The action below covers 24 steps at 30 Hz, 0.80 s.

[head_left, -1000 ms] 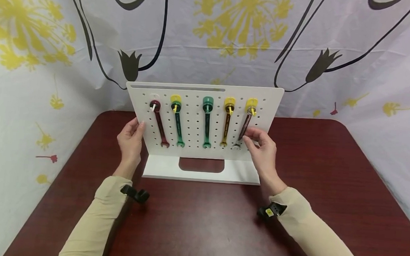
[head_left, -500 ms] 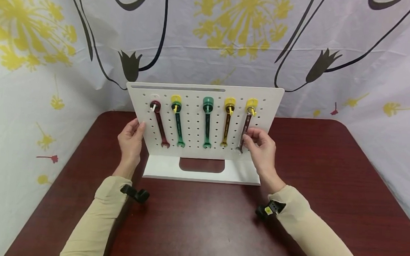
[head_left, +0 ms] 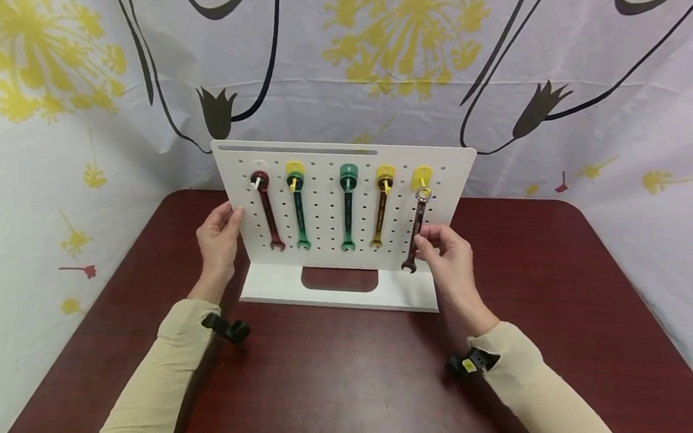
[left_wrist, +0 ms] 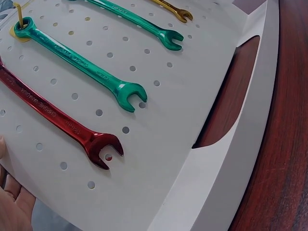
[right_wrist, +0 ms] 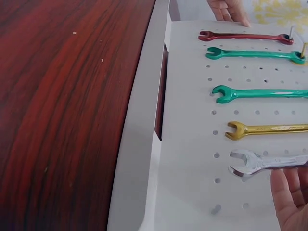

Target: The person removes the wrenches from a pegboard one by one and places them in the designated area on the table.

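Note:
A white pegboard stand (head_left: 332, 259) stands upright on the table. My left hand (head_left: 218, 242) grips its left edge, thumb on the front and fingers partly hidden behind. Near the board's right side, my right hand (head_left: 451, 259) pinches a silver combination wrench (head_left: 417, 231) by its shank. The wrench's open end points down, and its ring end is just below a yellow hook (head_left: 423, 177); I cannot tell whether the ring still touches the hook. Hanging further left are a gold wrench (head_left: 380, 215), two green wrenches (left_wrist: 79, 62) and a red wrench (left_wrist: 53, 113).
The dark red wooden table (head_left: 337, 375) extends in front of the stand and to both sides. A patterned cloth (head_left: 356, 65) hangs behind it. The stand's base (head_left: 341, 299) has a rounded cutout, and a long slot runs along the board's top.
My right hand has drawn the silver wrench down and towards me, so its ring end sits lower than before against the yellow hook. The left hand keeps its grip on the board.

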Each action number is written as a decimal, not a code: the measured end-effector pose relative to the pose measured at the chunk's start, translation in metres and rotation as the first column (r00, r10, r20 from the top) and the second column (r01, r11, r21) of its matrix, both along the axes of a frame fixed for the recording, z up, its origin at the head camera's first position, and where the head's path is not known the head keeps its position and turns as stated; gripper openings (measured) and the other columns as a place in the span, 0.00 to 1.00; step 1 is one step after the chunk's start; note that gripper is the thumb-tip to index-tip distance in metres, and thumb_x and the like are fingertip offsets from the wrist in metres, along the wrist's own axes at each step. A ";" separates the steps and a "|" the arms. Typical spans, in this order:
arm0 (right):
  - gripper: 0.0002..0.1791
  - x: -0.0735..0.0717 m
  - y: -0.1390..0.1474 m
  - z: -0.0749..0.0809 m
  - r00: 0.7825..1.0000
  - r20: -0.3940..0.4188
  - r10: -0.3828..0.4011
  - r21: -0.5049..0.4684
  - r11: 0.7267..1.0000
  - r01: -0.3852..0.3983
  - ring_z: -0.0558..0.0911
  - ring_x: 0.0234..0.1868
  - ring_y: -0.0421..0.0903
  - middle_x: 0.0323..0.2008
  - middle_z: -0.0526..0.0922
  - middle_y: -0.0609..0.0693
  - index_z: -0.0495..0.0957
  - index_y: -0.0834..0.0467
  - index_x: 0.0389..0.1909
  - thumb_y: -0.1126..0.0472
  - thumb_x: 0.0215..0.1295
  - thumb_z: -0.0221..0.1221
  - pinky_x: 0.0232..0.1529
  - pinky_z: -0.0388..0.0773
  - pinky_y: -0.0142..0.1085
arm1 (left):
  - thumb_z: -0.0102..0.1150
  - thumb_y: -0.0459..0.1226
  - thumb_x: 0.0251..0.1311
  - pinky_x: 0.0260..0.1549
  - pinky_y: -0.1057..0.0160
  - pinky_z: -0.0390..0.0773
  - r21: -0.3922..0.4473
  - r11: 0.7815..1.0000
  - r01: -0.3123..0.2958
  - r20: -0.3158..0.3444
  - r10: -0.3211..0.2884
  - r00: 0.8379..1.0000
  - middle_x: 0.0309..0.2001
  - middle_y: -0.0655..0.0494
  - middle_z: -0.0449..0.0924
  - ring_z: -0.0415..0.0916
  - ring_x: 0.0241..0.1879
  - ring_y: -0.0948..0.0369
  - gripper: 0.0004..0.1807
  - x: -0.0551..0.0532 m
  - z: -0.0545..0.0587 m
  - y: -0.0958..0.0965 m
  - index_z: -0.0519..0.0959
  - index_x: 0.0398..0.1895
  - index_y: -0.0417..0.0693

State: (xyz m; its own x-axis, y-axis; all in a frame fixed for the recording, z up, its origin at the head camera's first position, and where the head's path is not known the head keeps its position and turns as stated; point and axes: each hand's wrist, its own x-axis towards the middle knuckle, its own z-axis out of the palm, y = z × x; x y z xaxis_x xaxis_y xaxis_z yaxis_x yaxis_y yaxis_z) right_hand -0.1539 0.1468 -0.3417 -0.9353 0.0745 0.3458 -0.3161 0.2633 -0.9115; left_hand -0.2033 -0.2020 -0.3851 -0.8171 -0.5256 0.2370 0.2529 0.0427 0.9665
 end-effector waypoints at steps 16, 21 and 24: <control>0.03 0.006 0.032 -0.005 0.918 0.213 0.333 -0.239 0.929 -0.282 0.78 0.28 0.36 0.28 0.76 0.43 0.74 0.58 0.35 0.69 0.64 0.56 0.31 0.81 0.33 | 0.61 0.36 0.59 0.37 0.77 0.74 -0.035 0.999 0.006 0.020 -0.005 1.000 0.32 0.73 0.78 0.73 0.36 0.72 0.17 0.001 0.000 -0.002 0.77 0.49 0.35; 0.09 0.009 0.036 0.001 0.839 0.247 0.485 -0.419 0.834 -0.359 0.78 0.27 0.37 0.27 0.76 0.44 0.75 0.54 0.33 0.71 0.66 0.53 0.29 0.80 0.31 | 0.62 0.38 0.59 0.36 0.77 0.74 -0.046 0.999 0.007 0.008 -0.007 1.000 0.33 0.71 0.79 0.73 0.35 0.71 0.18 0.001 0.000 -0.002 0.78 0.49 0.35; 0.10 0.011 0.036 0.003 0.817 0.244 0.523 -0.463 0.803 -0.376 0.78 0.26 0.37 0.27 0.77 0.44 0.75 0.55 0.32 0.73 0.66 0.51 0.28 0.80 0.31 | 0.62 0.36 0.59 0.36 0.77 0.74 -0.043 0.999 0.012 0.004 -0.012 1.000 0.32 0.72 0.79 0.73 0.35 0.71 0.17 0.001 0.000 -0.002 0.78 0.49 0.35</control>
